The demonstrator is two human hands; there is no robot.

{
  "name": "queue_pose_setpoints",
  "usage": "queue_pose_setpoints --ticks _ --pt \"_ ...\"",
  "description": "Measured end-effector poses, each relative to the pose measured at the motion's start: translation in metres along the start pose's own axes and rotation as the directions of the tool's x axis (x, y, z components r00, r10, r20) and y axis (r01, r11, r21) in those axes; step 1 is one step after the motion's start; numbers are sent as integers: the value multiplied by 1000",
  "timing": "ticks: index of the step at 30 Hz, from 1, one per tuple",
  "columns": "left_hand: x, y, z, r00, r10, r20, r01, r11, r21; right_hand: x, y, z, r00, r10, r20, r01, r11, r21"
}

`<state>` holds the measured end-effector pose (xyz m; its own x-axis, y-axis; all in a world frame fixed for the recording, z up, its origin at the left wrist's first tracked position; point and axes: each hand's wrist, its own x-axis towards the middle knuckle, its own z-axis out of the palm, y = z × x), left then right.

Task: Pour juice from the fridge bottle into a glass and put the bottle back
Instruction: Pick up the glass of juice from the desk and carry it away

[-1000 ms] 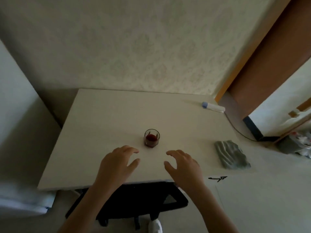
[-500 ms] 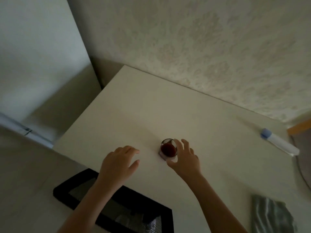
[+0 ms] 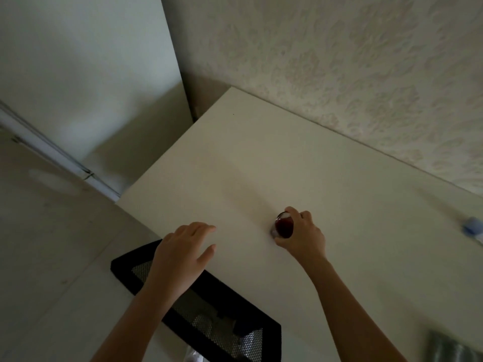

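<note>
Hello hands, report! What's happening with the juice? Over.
Right hand grips juice glass on white table. Left hand open, holds nothing. No bottle in view. Nothing blocking.

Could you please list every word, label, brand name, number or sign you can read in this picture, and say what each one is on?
None: no readable text shows anywhere in this view.
The glass of dark red juice, gripped by the right hand, carries no label.
The white tube with a blue cap at the table's right edge is blurred and cut off; any print on it cannot be read.
The left hand holds nothing.
</note>
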<state>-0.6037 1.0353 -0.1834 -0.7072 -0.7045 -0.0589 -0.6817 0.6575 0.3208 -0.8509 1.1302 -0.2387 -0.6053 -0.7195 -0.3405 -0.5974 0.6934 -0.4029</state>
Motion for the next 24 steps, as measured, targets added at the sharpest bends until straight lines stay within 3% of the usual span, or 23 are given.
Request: queue_pose_setpoints --ticks 7,16,24 --pt "-9 -9 -14 997 77 -22 -77 997 19 -25 -12 -25 996 46 -82 -45 999 20" --pt "-27 -39 -53 972 219 -87 -219 976 11 -95 -62 -80 951 80 -300 -55 994 89" --pt "-65 -75 -96 952 246 -181 -241 969 49 -160 -124 -94 927 -55 -370 56 998 -7"
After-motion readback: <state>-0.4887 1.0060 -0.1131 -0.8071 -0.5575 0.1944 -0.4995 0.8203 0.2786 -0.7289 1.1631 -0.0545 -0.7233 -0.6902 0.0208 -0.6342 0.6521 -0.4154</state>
